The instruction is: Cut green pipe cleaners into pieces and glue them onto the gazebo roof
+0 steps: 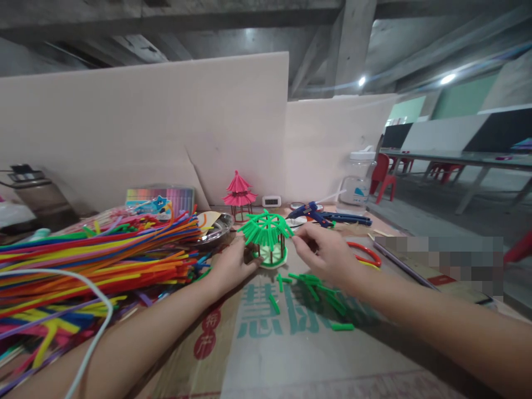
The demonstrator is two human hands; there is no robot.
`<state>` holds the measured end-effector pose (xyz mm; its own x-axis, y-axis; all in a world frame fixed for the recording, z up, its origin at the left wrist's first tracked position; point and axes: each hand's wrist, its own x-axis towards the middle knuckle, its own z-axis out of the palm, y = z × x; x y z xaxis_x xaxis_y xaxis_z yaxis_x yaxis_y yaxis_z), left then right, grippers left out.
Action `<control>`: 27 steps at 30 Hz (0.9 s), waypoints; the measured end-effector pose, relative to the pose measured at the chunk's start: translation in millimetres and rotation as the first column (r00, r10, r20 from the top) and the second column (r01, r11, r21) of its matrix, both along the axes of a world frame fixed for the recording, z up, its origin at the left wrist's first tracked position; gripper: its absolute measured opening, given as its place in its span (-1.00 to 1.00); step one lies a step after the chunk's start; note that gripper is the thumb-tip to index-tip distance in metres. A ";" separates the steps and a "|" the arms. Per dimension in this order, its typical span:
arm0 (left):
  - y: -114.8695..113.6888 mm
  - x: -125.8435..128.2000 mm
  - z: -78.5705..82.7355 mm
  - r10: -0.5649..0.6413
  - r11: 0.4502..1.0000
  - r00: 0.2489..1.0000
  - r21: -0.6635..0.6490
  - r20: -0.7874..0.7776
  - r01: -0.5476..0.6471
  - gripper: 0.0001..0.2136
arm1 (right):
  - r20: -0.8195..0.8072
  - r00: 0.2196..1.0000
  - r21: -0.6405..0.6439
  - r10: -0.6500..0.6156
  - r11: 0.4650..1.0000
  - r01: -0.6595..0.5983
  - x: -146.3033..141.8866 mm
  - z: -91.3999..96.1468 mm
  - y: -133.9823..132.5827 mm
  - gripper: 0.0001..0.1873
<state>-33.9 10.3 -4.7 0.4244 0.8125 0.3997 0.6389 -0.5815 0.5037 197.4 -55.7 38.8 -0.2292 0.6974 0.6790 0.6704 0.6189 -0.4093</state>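
Note:
A small pavilion model [268, 230] stands in the middle of the table, with a green pipe-cleaner roof, brown posts and a round pale green base. My left hand [235, 263] grips it from the left, thumb at the base and fingers partly hidden behind the posts. At the roof's right edge, the fingertips of my right hand [322, 249] are pinched together; whatever lies between them is hidden. Short cut green pipe-cleaner pieces [320, 291] lie loose below my right hand.
Long coloured pipe cleaners [103, 257] are heaped on the left, crossed by a white cable [97, 288]. Behind the model stand a pink pagoda model [239, 194] and a small digital clock [271, 201]. A blue glue gun [307, 210] and a clear bottle [356, 183] are at back right.

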 end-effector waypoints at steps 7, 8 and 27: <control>-4.2 2.1 5.6 -0.012 0.998 0.999 0.064 -0.035 0.014 -0.54 | 0.116 0.993 0.133 -0.035 0.991 0.019 -3.0 -24.7 7.0 -0.75; -4.4 2.2 5.9 -0.010 0.997 0.999 0.076 -0.040 0.013 -0.54 | 0.122 0.992 0.136 -0.042 0.990 0.025 -2.4 -28.3 5.9 -0.75; -10.0 -0.3 8.3 0.035 0.982 0.991 0.187 -0.130 -0.010 -0.73 | 0.154 0.983 0.145 -0.099 0.986 0.077 -3.6 -25.0 0.6 -0.74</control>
